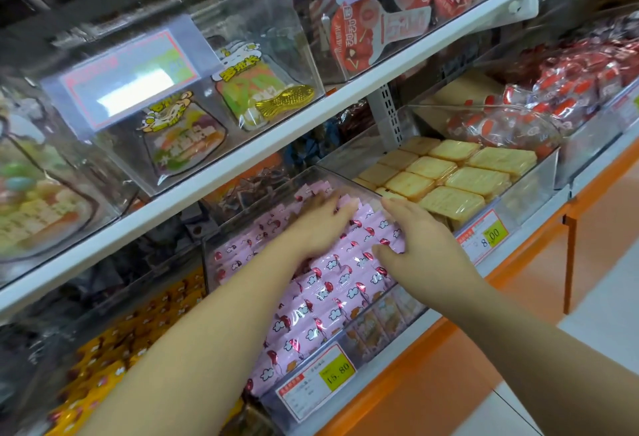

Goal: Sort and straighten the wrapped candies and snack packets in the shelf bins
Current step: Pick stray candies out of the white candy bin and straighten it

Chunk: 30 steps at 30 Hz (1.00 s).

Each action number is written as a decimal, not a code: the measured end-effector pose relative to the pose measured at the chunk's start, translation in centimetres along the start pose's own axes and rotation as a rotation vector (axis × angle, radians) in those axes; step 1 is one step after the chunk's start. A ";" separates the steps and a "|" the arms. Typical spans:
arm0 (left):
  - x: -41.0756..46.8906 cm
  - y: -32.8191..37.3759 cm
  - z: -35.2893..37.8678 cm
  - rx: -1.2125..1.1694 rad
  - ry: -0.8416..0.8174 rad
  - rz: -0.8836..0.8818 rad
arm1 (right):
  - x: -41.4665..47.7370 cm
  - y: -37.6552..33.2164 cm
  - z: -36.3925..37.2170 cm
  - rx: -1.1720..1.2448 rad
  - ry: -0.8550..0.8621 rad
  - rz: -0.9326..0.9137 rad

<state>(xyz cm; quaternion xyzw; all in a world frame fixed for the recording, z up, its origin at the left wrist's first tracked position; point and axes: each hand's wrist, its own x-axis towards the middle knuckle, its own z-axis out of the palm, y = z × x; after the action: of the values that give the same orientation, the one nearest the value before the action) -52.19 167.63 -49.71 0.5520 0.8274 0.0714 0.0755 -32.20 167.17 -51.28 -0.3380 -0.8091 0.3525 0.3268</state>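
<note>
Evidently squaring the rows: the left hand lies flat, fingers spread, on the pink packets packed in the clear bin, while the right hand, fingers straight, presses against their side.

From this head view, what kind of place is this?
Probably a shop's bulk snack aisle: clear plastic bins on white shelves, red-and-yellow price tags on the bin fronts, rows of pink wrapped snack packets.
</note>
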 end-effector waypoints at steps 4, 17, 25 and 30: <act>0.6 -0.4 0.4 0.138 -0.066 -0.017 | 0.0 0.1 0.2 -0.016 0.007 -0.003; -6.9 0.2 -0.8 0.140 0.054 0.025 | -2.1 -2.8 1.7 -0.256 -0.007 -0.220; -14.0 -0.4 0.4 0.166 -0.101 -0.015 | -2.7 -2.5 3.3 -0.580 -0.159 -0.242; -15.3 0.1 0.5 0.157 -0.053 -0.022 | -2.8 -2.0 2.9 -0.612 -0.182 -0.319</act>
<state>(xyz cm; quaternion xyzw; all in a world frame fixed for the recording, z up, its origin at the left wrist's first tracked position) -46.23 153.58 -49.43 0.5487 0.8342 -0.0089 0.0546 -33.52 162.87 -52.07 -0.2569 -0.9456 0.0669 0.1880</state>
